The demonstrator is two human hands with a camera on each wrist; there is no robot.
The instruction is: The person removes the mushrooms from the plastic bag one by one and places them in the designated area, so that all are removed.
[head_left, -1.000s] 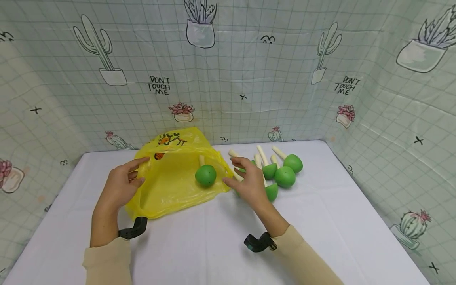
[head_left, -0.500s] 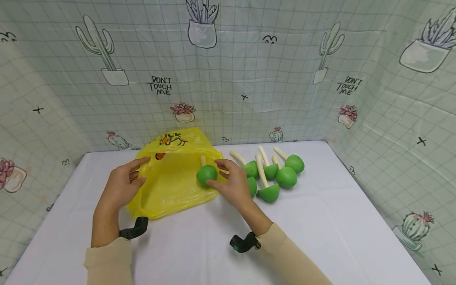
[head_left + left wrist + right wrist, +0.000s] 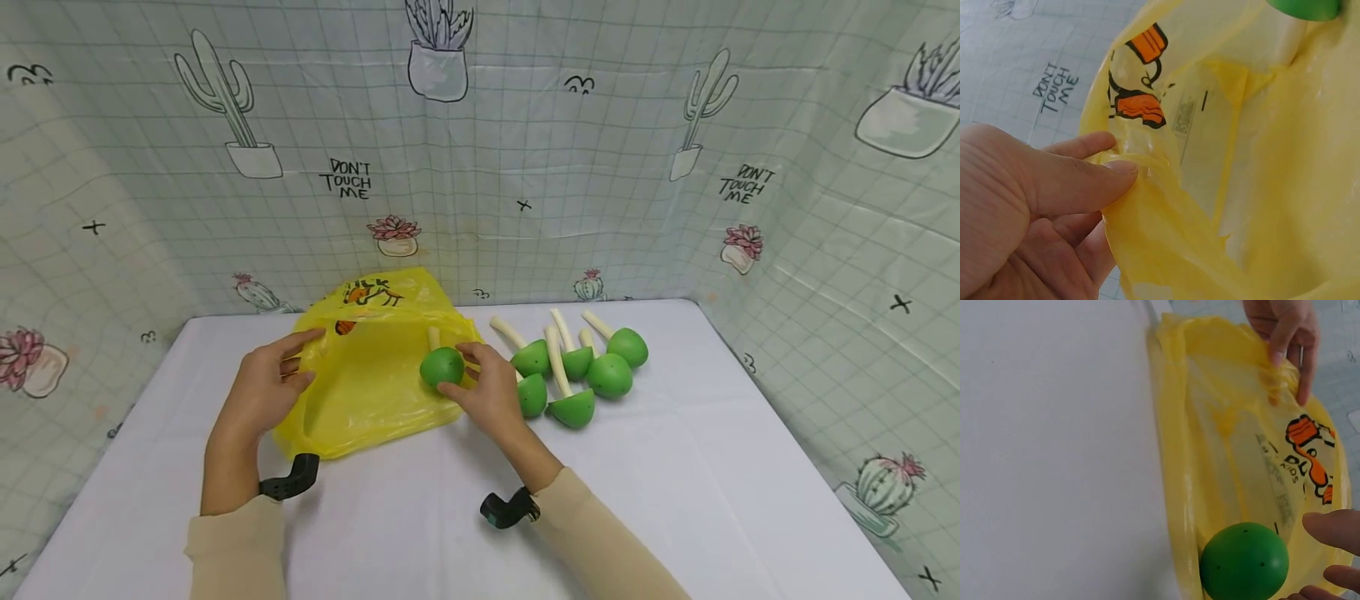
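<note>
A yellow plastic bag lies with its mouth spread toward me. At its left rim my left hand pinches the film between thumb and fingers, plain in the left wrist view. Inside the bag's right part is a mushroom-shaped thing, with a green dome, small dark dots and a pale stem. Close against that dome, my right hand reaches over the bag's right edge. Its fingers are spread and loosely bent beside the dome in the right wrist view.
Several more mushroom-shaped pieces with green caps and pale stems lie in a cluster right of the bag. They rest on a white-covered table. A patterned cloth hangs behind and along both sides.
My right hand has moved left from the bag's right edge to the green dome inside, then stayed there. The left hand keeps its hold on the rim.
</note>
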